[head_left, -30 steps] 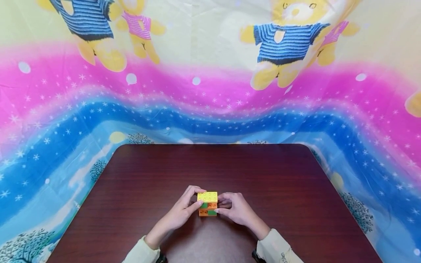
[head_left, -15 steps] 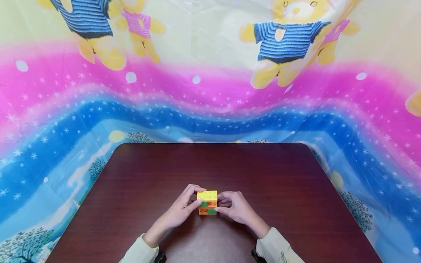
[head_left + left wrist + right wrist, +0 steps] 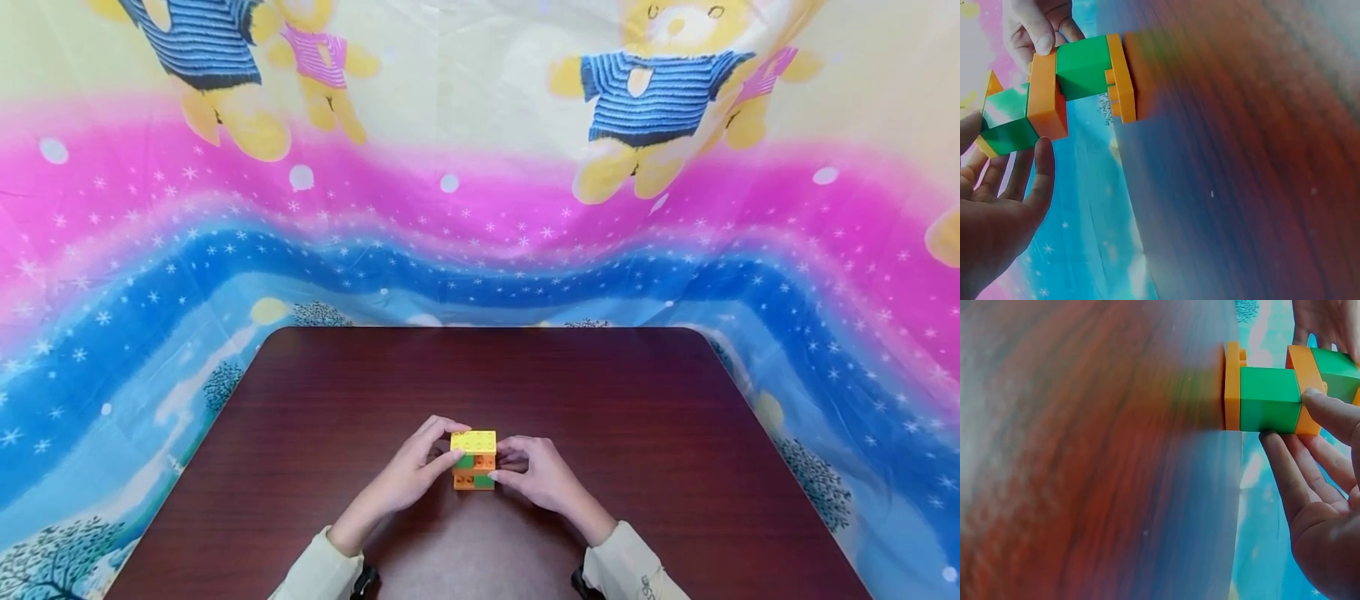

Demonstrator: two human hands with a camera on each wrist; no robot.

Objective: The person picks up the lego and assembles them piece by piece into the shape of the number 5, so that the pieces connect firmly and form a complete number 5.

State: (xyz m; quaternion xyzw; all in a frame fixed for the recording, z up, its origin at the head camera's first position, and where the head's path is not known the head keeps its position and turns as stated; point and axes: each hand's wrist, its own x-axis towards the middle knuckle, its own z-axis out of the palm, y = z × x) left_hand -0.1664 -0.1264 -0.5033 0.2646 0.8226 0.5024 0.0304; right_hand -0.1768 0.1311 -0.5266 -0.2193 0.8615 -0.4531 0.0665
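Observation:
A stack of toy building bricks stands upright near the middle of the table. From the top it has a yellow brick (image 3: 474,442), a green brick (image 3: 1005,115), an orange brick (image 3: 1047,94), another green brick (image 3: 1269,400) and an orange base brick (image 3: 1232,387). My left hand (image 3: 408,471) grips the upper part from the left, thumb in front and fingers behind, around the yellow and upper green bricks. From the right, my right hand (image 3: 536,477) pinches lower down, with its thumb at the middle orange brick and fingertips against the lower green one.
The dark reddish-brown table (image 3: 637,400) has rounded far corners. Behind and beside it hangs a cloth (image 3: 480,208) printed with bears, snowflakes and trees. Light sleeves (image 3: 322,567) cover both forearms.
My left hand and the yellow brick have risen slightly relative to the stack's base. The right hand stays at the same place on the stack.

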